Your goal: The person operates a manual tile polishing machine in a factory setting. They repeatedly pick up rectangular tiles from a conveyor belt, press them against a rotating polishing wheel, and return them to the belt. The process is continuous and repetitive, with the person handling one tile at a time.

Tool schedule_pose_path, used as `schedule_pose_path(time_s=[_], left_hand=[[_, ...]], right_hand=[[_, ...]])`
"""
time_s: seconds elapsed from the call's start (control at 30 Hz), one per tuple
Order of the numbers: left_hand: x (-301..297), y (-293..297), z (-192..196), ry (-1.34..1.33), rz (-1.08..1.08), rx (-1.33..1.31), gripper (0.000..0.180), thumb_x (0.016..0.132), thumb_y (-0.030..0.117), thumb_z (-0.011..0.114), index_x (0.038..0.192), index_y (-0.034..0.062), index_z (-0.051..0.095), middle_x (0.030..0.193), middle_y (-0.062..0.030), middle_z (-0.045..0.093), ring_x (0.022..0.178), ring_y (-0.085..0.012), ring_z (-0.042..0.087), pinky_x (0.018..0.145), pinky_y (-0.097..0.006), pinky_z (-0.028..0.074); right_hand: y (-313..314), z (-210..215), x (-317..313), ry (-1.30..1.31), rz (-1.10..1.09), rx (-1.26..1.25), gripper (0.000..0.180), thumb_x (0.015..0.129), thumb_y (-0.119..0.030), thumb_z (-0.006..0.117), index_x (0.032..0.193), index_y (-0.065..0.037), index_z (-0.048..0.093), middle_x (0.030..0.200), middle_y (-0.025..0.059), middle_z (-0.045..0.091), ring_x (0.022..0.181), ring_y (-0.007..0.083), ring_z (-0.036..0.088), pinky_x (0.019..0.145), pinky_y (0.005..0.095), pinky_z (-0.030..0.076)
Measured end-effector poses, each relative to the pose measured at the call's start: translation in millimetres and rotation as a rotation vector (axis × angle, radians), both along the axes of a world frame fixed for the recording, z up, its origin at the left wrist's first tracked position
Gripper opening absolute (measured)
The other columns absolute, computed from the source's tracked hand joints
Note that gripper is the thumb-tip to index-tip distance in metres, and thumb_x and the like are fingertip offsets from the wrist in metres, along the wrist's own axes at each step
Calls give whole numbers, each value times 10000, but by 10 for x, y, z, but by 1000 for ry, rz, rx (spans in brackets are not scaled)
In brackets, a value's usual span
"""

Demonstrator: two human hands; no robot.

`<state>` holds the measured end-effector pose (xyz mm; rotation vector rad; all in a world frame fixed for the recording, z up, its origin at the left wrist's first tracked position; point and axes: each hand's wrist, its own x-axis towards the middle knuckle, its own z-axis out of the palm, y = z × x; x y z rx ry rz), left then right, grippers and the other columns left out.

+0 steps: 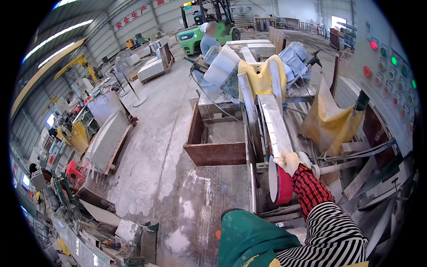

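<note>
My right hand (289, 163), in a pale glove, is at the near end of a long, pale stone strip (275, 124), its fingers bent over the end. The strip lies lengthwise on a narrow conveyor and runs away from me under a yellow cover flap (262, 78) on a machine. Just below the hand is the conveyor's rounded end, a belt with a red side (283, 186). A red-and-black checked sleeve covers my forearm. My left hand is out of view.
A control panel (387, 71) with lit buttons stands at the right. Motors (293, 58) flank the yellow flap. Left of the conveyor is a brown open-topped box (215, 153). Beyond the machine are a person (209, 42) and a green forklift (191, 39). Stacked slabs (106, 138) stand at left.
</note>
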<state>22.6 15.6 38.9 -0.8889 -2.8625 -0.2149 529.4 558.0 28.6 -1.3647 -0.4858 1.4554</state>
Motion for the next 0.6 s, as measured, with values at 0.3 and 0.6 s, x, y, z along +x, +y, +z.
schedule_pose_path(time_s=[0.3,0.6], left_hand=[[24,-65,-27,29,-2,84,382,1002,384,672,1139,62,827,1416,-321,612,1286,-466,555,1124,-530,442],[5,-76,-72,29,14,51,354,1000,364,673,1130,76,832,1407,-317,620,1296,-480,543,1130,-545,435]], right_hand=[[-117,263,-72,-320,151,44,427,1061,-359,613,969,55,663,951,264,730,602,192,688,445,298,497],[-306,1167,-486,-1370,308,-18,1080,802,-532,845,1612,-37,331,1592,344,371,1507,509,328,1233,513,336]])
